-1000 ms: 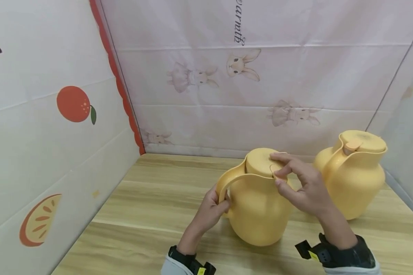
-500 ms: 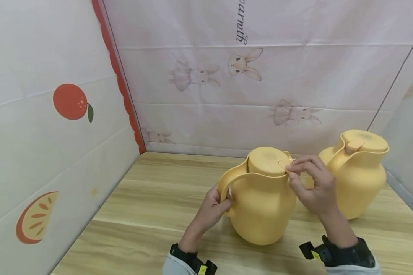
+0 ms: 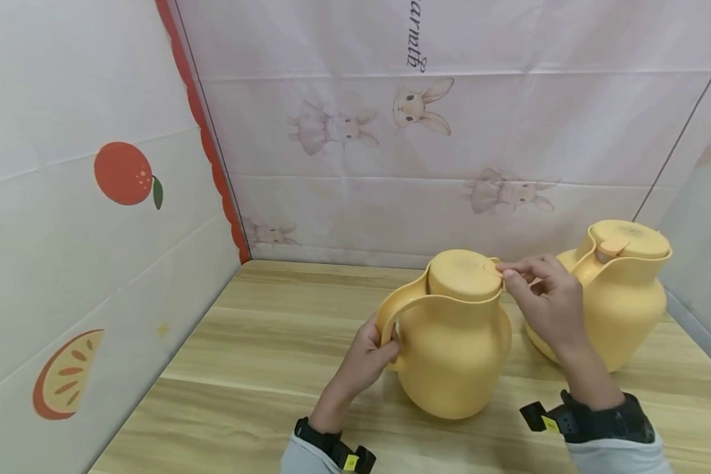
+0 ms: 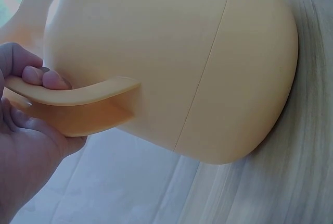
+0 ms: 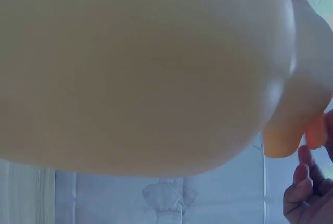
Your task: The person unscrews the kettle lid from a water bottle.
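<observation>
A yellow thermos jug (image 3: 450,355) stands upright on the wood-grain table. My left hand (image 3: 367,355) grips its loop handle (image 3: 403,306), with the fingers wrapped round it in the left wrist view. On top sits a round yellow lid (image 3: 462,273) with a small tab (image 3: 493,268) at its right edge, by the spout. My right hand (image 3: 548,296) pinches that tab between thumb and forefinger. In the right wrist view, the jug's body fills most of the picture and the orange-looking tab (image 5: 315,133) shows at the fingertips.
Behind my right hand stands a second yellow jug (image 3: 628,316), its lid tab facing the handle. A pink curtain (image 3: 355,210) with rabbit prints closes off the back of the table (image 3: 261,382). On the left is a white wall covering (image 3: 172,276) with fruit prints.
The lid has turned counter-clockwise seen from above, its tab moving from the front right toward the spout. My right hand has shifted right with it; my left keeps its hold on the handle.
</observation>
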